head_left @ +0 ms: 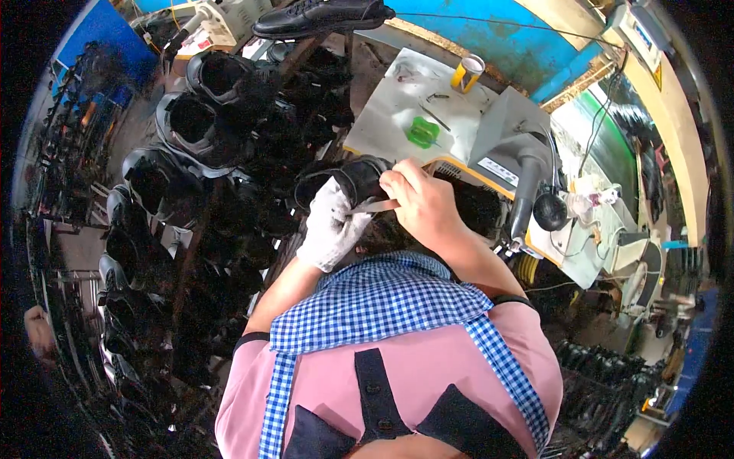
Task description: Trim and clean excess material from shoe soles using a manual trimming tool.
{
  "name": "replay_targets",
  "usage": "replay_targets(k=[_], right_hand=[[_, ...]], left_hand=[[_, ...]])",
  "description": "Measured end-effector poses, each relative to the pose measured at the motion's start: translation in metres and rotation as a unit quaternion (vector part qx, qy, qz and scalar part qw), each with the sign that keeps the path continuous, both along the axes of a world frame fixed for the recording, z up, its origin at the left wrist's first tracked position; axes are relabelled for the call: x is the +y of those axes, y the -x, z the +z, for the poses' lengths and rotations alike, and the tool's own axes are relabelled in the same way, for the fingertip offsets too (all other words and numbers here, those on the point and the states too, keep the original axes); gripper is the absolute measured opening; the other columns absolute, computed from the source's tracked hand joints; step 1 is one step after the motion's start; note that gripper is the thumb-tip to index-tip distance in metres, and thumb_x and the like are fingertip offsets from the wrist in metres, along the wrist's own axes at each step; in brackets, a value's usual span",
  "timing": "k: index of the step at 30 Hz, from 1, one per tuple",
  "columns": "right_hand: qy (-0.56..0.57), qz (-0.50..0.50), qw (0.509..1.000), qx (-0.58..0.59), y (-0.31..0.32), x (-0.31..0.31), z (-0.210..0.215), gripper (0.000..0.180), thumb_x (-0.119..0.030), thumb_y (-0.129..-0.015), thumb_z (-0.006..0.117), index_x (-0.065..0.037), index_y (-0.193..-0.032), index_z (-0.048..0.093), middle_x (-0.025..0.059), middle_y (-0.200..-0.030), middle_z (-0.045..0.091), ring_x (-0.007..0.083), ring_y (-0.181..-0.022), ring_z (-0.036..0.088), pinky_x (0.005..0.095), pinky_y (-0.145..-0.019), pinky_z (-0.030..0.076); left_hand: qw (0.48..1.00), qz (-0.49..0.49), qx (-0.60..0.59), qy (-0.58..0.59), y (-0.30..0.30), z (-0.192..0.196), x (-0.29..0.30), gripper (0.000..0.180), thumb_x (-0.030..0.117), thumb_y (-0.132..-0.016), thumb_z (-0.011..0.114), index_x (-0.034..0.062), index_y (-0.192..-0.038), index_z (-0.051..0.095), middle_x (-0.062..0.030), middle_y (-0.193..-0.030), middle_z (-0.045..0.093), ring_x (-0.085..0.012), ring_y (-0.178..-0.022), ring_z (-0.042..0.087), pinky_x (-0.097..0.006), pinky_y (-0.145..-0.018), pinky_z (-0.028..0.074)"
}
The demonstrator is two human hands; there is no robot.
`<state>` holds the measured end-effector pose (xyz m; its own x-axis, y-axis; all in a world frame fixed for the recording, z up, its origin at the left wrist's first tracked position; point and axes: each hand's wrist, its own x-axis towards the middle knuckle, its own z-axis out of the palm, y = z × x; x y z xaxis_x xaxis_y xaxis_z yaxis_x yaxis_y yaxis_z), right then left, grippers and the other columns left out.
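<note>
A worker in a pink shirt and blue-checked apron [382, 302] bends over a black boot [348, 182] held just above chest level, both forearms rising from the lower edge of the frame to meet at it. The left hand [330, 222], in a white knit glove, is curled under and against the boot's near side, fingers closed to steady it; the bare right hand [420, 200] is closed in a fist-like pinch around a slim, pale flat tool [376, 206] whose tip lies between the two hands, against the boot's lower edge. The boot looks like a soft, pliable upper with a padded collar: light enough for one hand, likely to buckle if squeezed, and best gripped around the collar or cupped from beneath, where the gloved hand gives friction on the smooth black surface. To the left of the hands, a rack [195, 252] carries rows of similar black boots with open mouths facing up. Beyond the hands sits a pale work surface [390, 115] with a green plastic object [422, 131] and a yellow-banded cup [467, 74], and to the right a grey machine [512, 145] with a black hose. Farthest off, a finished black shoe [321, 17] rests on top.
</note>
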<state>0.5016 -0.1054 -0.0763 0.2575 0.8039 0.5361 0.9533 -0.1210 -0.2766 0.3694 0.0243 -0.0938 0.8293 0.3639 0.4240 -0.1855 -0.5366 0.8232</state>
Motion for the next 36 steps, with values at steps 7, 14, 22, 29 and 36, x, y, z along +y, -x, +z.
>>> replay_targets(k=[7,14,22,29,36], right_hand=[[-0.135,0.119,0.684,0.707,-0.022,-0.013,-0.023,0.012,-0.018,-0.097,0.048,-0.007,-0.099,0.052,-0.0012,-0.073,0.045,0.0048,-0.055,0.038,0.0189,-0.047,0.03],[0.049,0.055,0.743,0.665,-0.029,-0.044,-0.041,0.07,-0.051,-0.088,0.058,-0.002,-0.134,0.038,0.0053,-0.088,0.065,0.0069,-0.054,0.053,0.0154,-0.042,0.034],[-0.107,-0.134,0.412,0.895,-0.013,-0.038,-0.077,0.054,-0.033,-0.09,0.057,-0.014,-0.137,0.038,0.0028,-0.129,0.051,0.022,-0.111,0.054,0.0384,-0.088,0.045],[-0.119,0.141,0.632,0.753,-0.08,0.04,-0.105,0.06,-0.016,-0.084,0.064,-0.006,-0.136,0.035,0.0115,-0.112,0.059,0.0206,-0.084,0.065,0.0289,-0.072,0.053],[0.039,0.243,0.439,0.864,-0.112,0.183,-0.039,0.07,-0.073,-0.084,0.036,-0.012,-0.102,0.064,0.0113,-0.075,0.068,0.0065,-0.032,0.034,0.0177,-0.029,0.025]], left_hand=[[0.97,-0.013,0.014,0.243,-0.003,-0.009,-0.005,0.033,0.014,-0.088,0.06,0.0031,-0.119,0.058,-0.0126,-0.117,0.061,-0.0258,-0.108,0.058,-0.035,-0.095,0.042],[0.995,-0.021,0.085,0.041,-0.004,0.008,0.001,0.037,0.021,-0.087,0.06,0.0021,-0.119,0.056,-0.0144,-0.112,0.061,-0.0292,-0.106,0.057,-0.036,-0.093,0.044],[0.911,-0.112,-0.014,-0.397,-0.037,0.019,-0.009,0.017,0.023,-0.062,0.063,0.0097,-0.073,0.061,-0.0062,-0.08,0.055,-0.0255,-0.086,0.057,-0.046,-0.095,0.042],[0.956,0.037,-0.119,-0.267,-0.006,0.051,0.009,0.045,0.018,-0.068,0.07,0.0075,-0.111,0.061,-0.0101,-0.104,0.062,-0.0297,-0.103,0.058,-0.048,-0.101,0.038],[0.951,0.144,-0.069,-0.264,0.033,0.036,0.018,0.043,0.01,-0.066,0.068,0.0071,-0.109,0.062,-0.011,-0.102,0.063,-0.0311,-0.099,0.059,-0.047,-0.099,0.041]])
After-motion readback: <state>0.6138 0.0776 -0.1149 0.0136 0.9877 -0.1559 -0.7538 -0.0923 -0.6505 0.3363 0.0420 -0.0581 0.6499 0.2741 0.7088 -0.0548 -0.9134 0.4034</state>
